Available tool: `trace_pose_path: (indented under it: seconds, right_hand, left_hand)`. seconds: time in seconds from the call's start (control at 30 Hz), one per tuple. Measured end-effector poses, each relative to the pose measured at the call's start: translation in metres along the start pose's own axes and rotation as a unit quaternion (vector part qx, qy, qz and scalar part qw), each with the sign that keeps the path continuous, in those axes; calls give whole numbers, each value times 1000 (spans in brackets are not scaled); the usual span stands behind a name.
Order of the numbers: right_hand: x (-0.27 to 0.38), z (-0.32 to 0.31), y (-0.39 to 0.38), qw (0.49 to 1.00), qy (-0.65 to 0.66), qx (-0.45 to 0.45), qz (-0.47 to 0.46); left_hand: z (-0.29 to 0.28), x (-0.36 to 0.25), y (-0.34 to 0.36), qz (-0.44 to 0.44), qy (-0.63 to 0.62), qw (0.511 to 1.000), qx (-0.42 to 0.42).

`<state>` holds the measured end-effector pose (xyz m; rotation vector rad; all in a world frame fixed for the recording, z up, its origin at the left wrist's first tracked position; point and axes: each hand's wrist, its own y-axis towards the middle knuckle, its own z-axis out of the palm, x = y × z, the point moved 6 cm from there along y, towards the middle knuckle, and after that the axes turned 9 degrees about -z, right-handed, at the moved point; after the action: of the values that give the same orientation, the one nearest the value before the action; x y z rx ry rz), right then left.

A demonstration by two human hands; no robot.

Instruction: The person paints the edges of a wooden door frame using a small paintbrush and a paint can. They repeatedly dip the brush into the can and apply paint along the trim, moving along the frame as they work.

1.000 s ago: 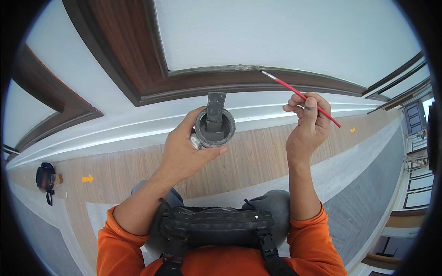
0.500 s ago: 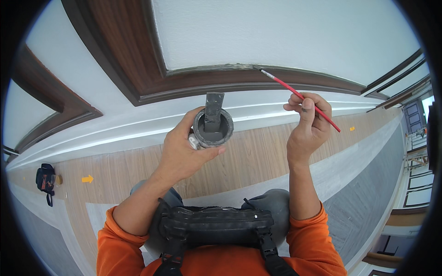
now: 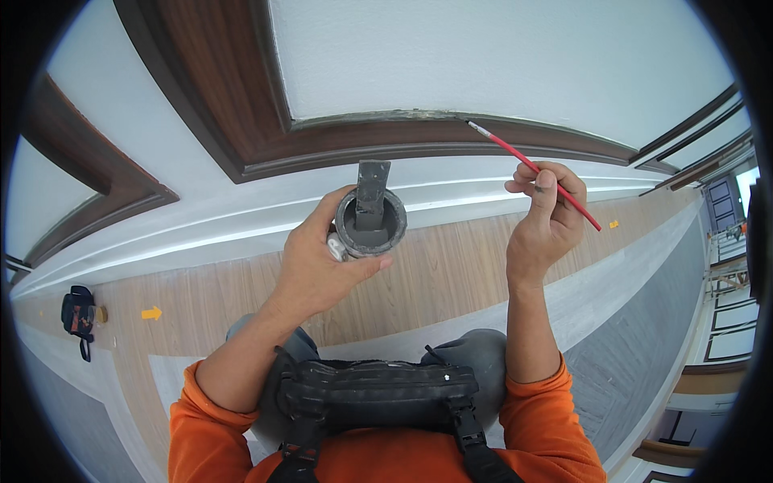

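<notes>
My left hand (image 3: 320,258) is wrapped round a small round pot (image 3: 397,241) of dark grey paint. A flat grey stick (image 3: 373,189) stands in the pot and juts above its rim. Something whitish (image 3: 336,246) is tucked between my palm and the pot; its kind is unclear. In my right hand (image 3: 546,221) is a thin paintbrush (image 3: 531,167) with a red handle, pinched between thumb and fingers. The brush's dark tip meets the inner edge of the brown wooden wall moulding (image 3: 346,145), beside the white panel (image 3: 499,56). Along that edge runs a patchy grey-white strip.
A white skirting board (image 3: 451,189) runs below the moulding, above the wood-look floor (image 3: 451,274). A dark bag (image 3: 78,312) lies at the far left near a yellow arrow marker (image 3: 151,312). Another brown moulding frame (image 3: 121,201) is on the left wall. A black pouch (image 3: 378,394) hangs at my chest.
My right hand has shifted slightly right, and the brush tip has slid rightward along the moulding edge. The left hand and pot have barely moved.
</notes>
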<state>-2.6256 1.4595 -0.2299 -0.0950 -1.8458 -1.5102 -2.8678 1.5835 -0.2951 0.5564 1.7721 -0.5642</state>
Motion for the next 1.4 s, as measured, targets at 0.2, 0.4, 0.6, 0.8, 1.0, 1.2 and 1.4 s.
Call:
trace_pose_path:
  seconds: [0.2, 0.4, 0.6, 0.8, 1.0, 1.2, 1.4]
  right_hand:
    - [2, -2, 0, 1000, 7, -7, -3]
    - [-1, 7, -4, 1000, 7, 12, 3]
    - [0, 4, -2, 1000, 12, -11, 21]
    - [4, 1, 0, 1000, 4, -2, 13]
    - [8, 11, -3, 998, 55, 28, -4]
    - [10, 25, -6, 999, 26, 35, -21]
    - [16, 21, -5, 997, 21, 46, -52]
  left_hand:
    - [-1, -1, -3, -1, 5, 1000, -3]
    - [-1, -3, -4, 6, 5, 1000, -5]
    - [-2, 0, -5, 4, 9, 1000, -11]
    - [-2, -2, -6, 1, 13, 1000, -11]
    - [-4, -3, -7, -2, -4, 1000, -12]
    - [-6, -6, -10, 4, -4, 1000, -13]
    - [-8, -8, -14, 2, 0, 1000, -17]
